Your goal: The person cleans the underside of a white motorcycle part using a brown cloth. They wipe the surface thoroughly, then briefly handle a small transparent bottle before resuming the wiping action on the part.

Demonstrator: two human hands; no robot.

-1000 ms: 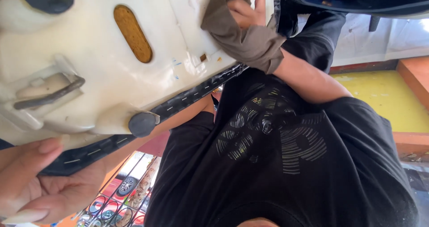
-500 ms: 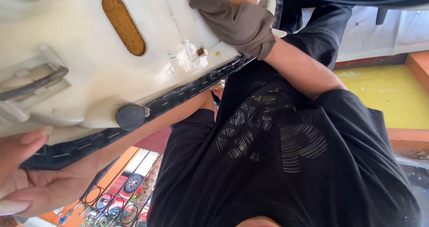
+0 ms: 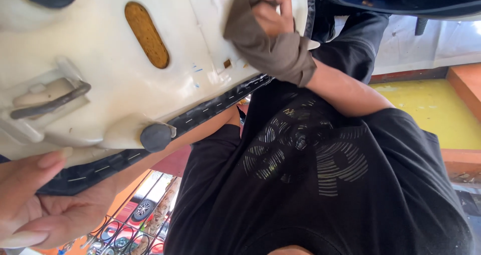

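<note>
- A brown cloth (image 3: pixel 270 47) is gripped by the right hand (image 3: pixel 273 12) and pressed against a cream plastic panel (image 3: pixel 100 84).
- The panel's black stitched edge (image 3: pixel 100 164) is held by the left hand (image 3: pixel 35 205).
- An amber oval reflector (image 3: pixel 146 34) is set in the panel.

Bright daylight seems to come from the upper right, where the pale wall (image 3: pixel 441 44) washes out to glare, while the white panel (image 3: pixel 100 84) shows soft sheen, the black shirt (image 3: pixel 320 185) loses detail in shadow, and the near left hand (image 3: pixel 35 205) is blurred.
</note>
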